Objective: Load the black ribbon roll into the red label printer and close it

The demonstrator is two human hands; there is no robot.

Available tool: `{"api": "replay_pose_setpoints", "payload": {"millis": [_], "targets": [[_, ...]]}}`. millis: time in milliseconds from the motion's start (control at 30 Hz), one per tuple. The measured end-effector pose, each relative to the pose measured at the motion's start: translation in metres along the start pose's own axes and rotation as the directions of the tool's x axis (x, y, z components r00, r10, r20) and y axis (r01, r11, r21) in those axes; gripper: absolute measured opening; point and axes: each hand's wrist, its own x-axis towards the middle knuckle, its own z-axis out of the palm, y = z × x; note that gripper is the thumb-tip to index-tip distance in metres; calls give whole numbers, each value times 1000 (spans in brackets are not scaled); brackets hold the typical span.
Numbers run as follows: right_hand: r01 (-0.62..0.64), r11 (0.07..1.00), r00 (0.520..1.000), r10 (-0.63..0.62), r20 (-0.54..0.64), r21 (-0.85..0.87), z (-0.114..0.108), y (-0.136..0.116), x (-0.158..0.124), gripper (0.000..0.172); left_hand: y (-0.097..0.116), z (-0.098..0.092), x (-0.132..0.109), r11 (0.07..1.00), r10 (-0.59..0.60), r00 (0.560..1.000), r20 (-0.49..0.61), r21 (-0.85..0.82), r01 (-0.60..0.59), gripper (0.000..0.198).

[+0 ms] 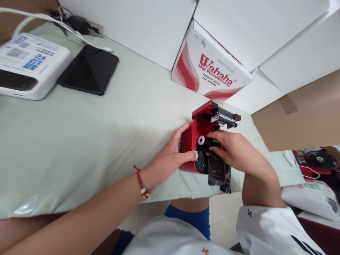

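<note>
A red machine (pixel 188 139) stands near the table's front edge with its lid raised. My left hand (pixel 172 154) grips its left side, thumb on the front rim and fingers behind. My right hand (pixel 225 145) reaches into the open compartment, fingers bent round a roll of black film (pixel 216 170). The roll's white core end (pixel 201 140) shows inside the compartment, and a loose strip of the film hangs over the machine's side. A roller and metal parts (pixel 225 119) sit on the raised lid. My right fingertips are partly hidden inside.
A Wahaha carton (pixel 209 67) and white boxes (pixel 138 28) line the back. At the left lie a black phone (pixel 90 69), a white device (pixel 32 65), a cable and keys (pixel 77 24). A brown carton (pixel 300 113) stands at the right.
</note>
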Motion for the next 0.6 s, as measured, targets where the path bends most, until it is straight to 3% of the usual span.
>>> {"api": "replay_pose_setpoints", "payload": {"millis": [100,167,233,333,433,533,600], "targets": [[-1,991,986,23,-167,134,-22,7,-43,32,1,2,-1,1000,-1,1000,2,-24,1,90],[-101,976,962,145,-229,194,-33,17,-69,36,0,2,0,1000,7,1000,2,-27,-7,90],[-242,941,932,294,-214,236,-34,30,-87,41,-1,2,0,1000,14,1000,2,-25,-14,90],[-391,883,905,420,-68,258,-10,50,-91,43,-2,3,1,1000,24,1000,0,-18,-24,91],[-390,880,919,388,61,273,29,59,-75,34,-1,3,1,999,33,999,-5,4,-33,90],[-333,887,942,328,72,320,57,58,-63,36,-1,4,1,999,40,999,-4,12,-40,90],[-352,871,931,364,32,342,64,61,-64,41,-2,4,1,999,43,999,-3,10,-43,89]]}}
